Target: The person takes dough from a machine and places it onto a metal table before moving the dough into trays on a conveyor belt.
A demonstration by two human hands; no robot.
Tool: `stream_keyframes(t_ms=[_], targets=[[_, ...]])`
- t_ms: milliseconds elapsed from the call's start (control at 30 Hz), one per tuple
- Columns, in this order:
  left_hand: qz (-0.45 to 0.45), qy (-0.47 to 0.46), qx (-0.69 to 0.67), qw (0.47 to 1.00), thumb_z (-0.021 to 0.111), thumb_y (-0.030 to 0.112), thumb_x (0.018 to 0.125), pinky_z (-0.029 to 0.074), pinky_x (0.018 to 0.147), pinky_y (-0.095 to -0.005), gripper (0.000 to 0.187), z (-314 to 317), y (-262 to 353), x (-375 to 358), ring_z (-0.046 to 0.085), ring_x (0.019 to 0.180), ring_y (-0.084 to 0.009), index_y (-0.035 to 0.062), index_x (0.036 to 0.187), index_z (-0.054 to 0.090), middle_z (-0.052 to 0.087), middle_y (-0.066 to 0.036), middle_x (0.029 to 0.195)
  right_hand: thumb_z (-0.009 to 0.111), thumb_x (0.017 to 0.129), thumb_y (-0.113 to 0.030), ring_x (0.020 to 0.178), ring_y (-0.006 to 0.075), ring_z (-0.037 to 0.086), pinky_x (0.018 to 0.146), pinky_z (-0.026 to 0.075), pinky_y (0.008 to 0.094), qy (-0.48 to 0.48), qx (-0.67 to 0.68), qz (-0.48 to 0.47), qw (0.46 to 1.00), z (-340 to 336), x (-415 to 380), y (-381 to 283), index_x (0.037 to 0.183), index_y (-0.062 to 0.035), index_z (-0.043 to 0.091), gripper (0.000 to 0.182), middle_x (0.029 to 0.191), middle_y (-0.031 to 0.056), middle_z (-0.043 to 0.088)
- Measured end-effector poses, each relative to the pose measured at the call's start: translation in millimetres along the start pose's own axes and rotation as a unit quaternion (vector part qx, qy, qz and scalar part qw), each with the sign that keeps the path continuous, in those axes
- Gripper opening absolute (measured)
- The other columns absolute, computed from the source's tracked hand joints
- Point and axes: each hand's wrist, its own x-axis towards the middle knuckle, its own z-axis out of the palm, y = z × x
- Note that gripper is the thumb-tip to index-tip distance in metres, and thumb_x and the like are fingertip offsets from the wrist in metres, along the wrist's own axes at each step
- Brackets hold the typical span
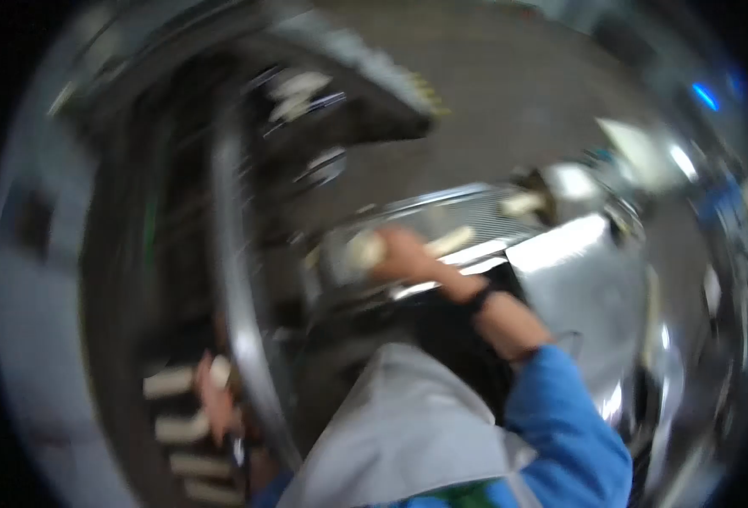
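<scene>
Motion blur smears much of the view. My right hand (397, 254), with a dark band on the wrist, reaches over a narrow conveyor (496, 207). Its fingers are closed round a pale piece of dough (364, 250) at the conveyor's left end. Behind this hand a pale dough stick (451, 242) lies on the belt. My left hand (215, 400) is low on the left, beside pale dough rolls (179, 427) laid in a row on a dark surface. A small pale lump (220, 371) shows at its fingers; the blur hides whether they grip it.
A metal rail (240, 296) runs between my two hands. To the right of the conveyor is a shiny metal panel (573, 271). Another pale piece (522, 203) sits at the belt's right end, by machine parts. White pieces (299, 93) lie beyond the rail.
</scene>
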Motion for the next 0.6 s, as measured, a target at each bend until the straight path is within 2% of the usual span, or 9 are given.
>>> stream_keyframes(t_ms=[33,67,100,133,200,300,400,500,600], targets=[[-0.114,0.108,-0.132,0.979,0.059,0.000,0.085,0.040,0.103,-0.0376,0.048,15,44,-23,0.051,0.118,-0.0257,0.0029,0.132,0.050,0.052,-0.015,0.129,0.074,0.067,-0.017,0.081,0.0266,0.065,0.075,0.053,0.0373,-0.052,0.157,0.023,0.986,-12,8,-18,0.101,-0.0016,0.061,0.039,0.090,0.0133,0.067],[-0.190,0.154,-0.392,0.887,0.065,-0.007,0.078,0.038,0.106,-0.0383,0.053,2,11,-8,0.051,0.119,-0.0280,0.0024,0.129,0.052,0.052,-0.016,0.129,0.073,0.069,-0.010,0.083,0.0189,0.065,0.077,0.053,0.0334,-0.093,0.267,0.020,0.959,-42,8,-66,0.102,-0.0018,0.061,0.036,0.093,0.0093,0.067],[-0.065,0.221,-0.276,0.933,0.067,0.019,0.082,0.050,0.078,-0.0342,0.056,4,-30,-3,0.061,0.085,-0.0210,0.0054,0.131,0.044,0.061,-0.010,0.099,0.071,0.072,-0.006,0.085,0.0163,0.064,0.078,0.052,0.0319,-0.090,0.362,-0.062,0.926,-49,14,-90,0.104,-0.0014,0.062,0.033,0.094,0.0067,0.067],[-0.024,0.231,-0.264,0.936,0.066,0.008,0.077,0.049,0.087,-0.0343,0.073,0,-68,5,0.058,0.098,-0.0233,0.0052,0.141,0.031,0.056,-0.015,0.111,0.070,0.074,-0.005,0.086,0.0174,0.064,0.078,0.052,0.0315,-0.054,0.452,-0.042,0.889,-55,13,-122,0.103,-0.0004,0.061,0.031,0.095,0.0078,0.066],[-0.087,0.301,-0.411,0.856,0.064,0.002,0.076,0.047,0.092,-0.0345,0.078,13,-30,-6,0.053,0.108,-0.0254,0.0071,0.145,0.027,0.049,-0.016,0.125,0.070,0.075,-0.005,0.091,0.0187,0.064,0.081,0.052,0.0312,-0.055,0.449,-0.072,0.889,-60,19,-165,0.106,0.0005,0.059,0.034,0.099,0.0100,0.066],[-0.058,0.359,-0.420,0.832,0.057,-0.014,0.073,0.047,0.092,-0.0370,0.080,9,-33,3,0.049,0.116,-0.0291,0.0101,0.145,0.032,0.042,-0.018,0.135,0.070,0.075,-0.005,0.094,0.0196,0.064,0.085,0.052,0.0318,-0.103,0.492,-0.070,0.862,-27,29,-235,0.109,0.0010,0.057,0.037,0.102,0.0108,0.065],[-0.068,0.384,-0.423,0.818,0.054,-0.021,0.072,0.042,0.098,-0.0400,0.080,14,-64,5,0.041,0.127,-0.0327,0.0112,0.143,0.038,0.035,-0.018,0.144,0.068,0.080,-0.008,0.097,0.0204,0.062,0.090,0.050,0.0323,-0.259,0.569,-0.074,0.777,17,28,-249,0.118,0.0034,0.053,0.042,0.107,0.0107,0.062],[-0.061,0.456,-0.161,0.873,0.059,-0.017,0.072,0.023,0.112,-0.0389,0.079,5,-96,11,0.032,0.135,-0.0296,0.0111,0.142,0.038,0.034,-0.013,0.147,0.063,0.086,-0.006,0.105,0.0182,0.059,0.095,0.047,0.0307,-0.313,0.564,-0.059,0.762,45,22,-266,0.121,-0.0010,0.054,0.036,0.112,0.0099,0.060],[-0.155,0.469,0.016,0.869,0.060,-0.014,0.073,0.022,0.112,-0.0379,0.078,-9,-31,-1,0.029,0.137,-0.0283,0.0076,0.143,0.035,0.032,-0.015,0.148,0.064,0.086,-0.005,0.103,0.0171,0.059,0.094,0.048,0.0307,-0.301,0.563,-0.032,0.769,51,17,-244,0.119,-0.0024,0.056,0.033,0.109,0.0085,0.060]])
